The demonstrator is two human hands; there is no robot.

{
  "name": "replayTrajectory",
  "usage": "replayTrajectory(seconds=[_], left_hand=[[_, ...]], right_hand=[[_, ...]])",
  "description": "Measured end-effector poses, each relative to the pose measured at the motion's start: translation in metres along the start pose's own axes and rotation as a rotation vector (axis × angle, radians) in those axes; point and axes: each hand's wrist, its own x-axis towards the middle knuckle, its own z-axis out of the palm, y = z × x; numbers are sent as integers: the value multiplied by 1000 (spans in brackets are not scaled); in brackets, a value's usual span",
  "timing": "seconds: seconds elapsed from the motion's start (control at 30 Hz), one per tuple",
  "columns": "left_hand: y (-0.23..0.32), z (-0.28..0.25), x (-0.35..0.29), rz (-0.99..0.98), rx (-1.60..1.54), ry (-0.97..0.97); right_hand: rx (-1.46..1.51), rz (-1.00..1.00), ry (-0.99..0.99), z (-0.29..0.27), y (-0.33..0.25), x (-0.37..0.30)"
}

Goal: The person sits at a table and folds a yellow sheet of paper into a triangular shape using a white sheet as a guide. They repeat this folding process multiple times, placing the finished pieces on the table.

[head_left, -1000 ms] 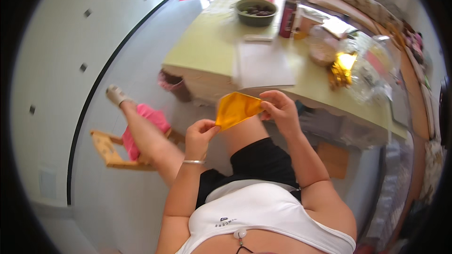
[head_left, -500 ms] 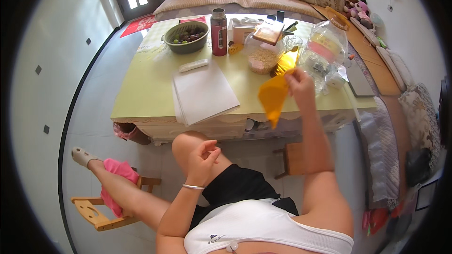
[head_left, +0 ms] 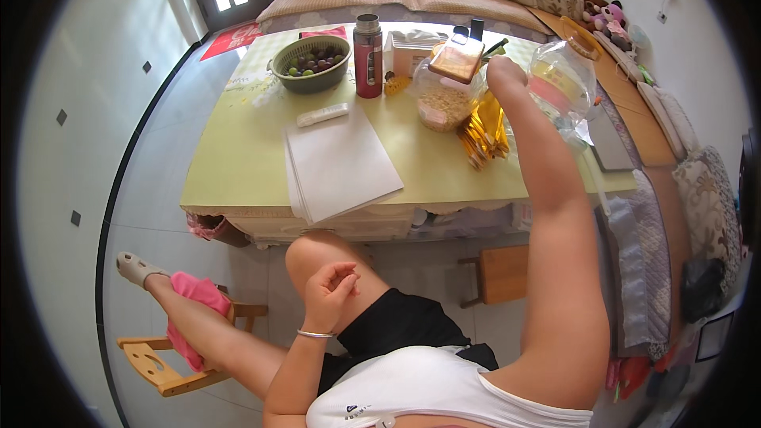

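Note:
My right hand [head_left: 506, 75] reaches over the far right of the table, between a phone [head_left: 457, 59] and a large clear jar [head_left: 561, 71]. Its fingers are hidden behind the back of the hand. Just below it, several shiny gold foil pouches [head_left: 483, 133] lie in a heap. To their left stands a clear jar of pale grains or flakes [head_left: 444, 107], with the phone above it. My left hand [head_left: 330, 297], with a silver bangle at the wrist, hovers by my bent knee; its fingers are curled in and nothing shows in them.
White paper sheets [head_left: 341, 162] lie on the yellow-green table [head_left: 238, 150], a white packet [head_left: 323, 114] at their far edge. Farther back stand a basket of grapes [head_left: 295, 79] and a red flask [head_left: 368, 67]. Below are a wooden stool [head_left: 503, 275] and a small wooden chair [head_left: 154, 357].
My right hand has moved away from me, toward the back of the table. The gold piece it held up no longer hangs from it. My left fingers have curled in more.

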Motion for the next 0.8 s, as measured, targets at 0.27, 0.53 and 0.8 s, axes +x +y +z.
replayTrajectory(seconds=[0.27,0.53,0.8], left_hand=[[7,-1,11,57,175,56],[50,-21,83,714,1166,179],[52,-29,120,696,1348,30]], right_hand=[[-18,-62,35,67,17,28],[-127,-384,196,43,32,-18],[330,-706,-121,26,-42,-168]])
